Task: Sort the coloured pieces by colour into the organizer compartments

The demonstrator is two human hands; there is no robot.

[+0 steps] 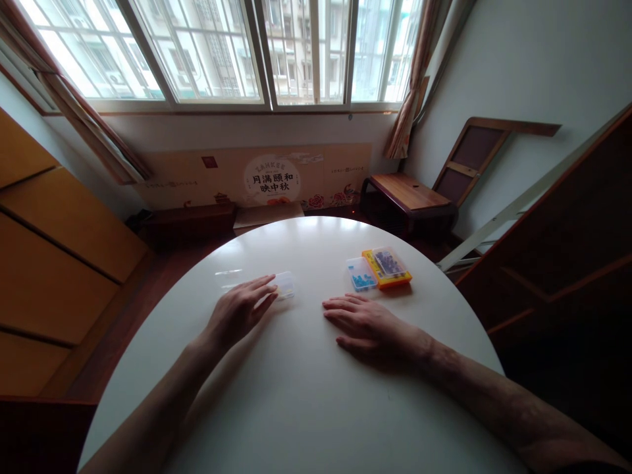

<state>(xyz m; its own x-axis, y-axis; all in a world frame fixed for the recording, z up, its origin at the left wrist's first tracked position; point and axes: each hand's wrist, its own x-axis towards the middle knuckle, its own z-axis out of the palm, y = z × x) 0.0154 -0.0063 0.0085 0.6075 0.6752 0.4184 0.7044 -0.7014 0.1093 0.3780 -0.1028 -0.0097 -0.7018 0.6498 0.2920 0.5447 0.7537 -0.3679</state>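
While both bare hands lie on it, the scene sorts from largest to smallest, every place told from the table.

Table: round glossy white table (296,395), bare across its near half.
Right hand: right hand (368,326) lies flat, palm down, fingers together and straight, holding nothing, right of the table's middle.
Left hand: left hand (239,313) lies left of the middle, fingers loosely extended, fingertips (269,289) touching the clear box, gripping nothing.
Clear box: clear flat plastic box (259,282) with a yellowish end lies just beyond the left fingertips, long axis running left to right, much nearer the left hand.
Orange box: small orange plastic case (388,266) toward the table's far right, blue pieces inside.
Blue tray: small clear tray of blue pieces (360,274) touching the orange case's left side.
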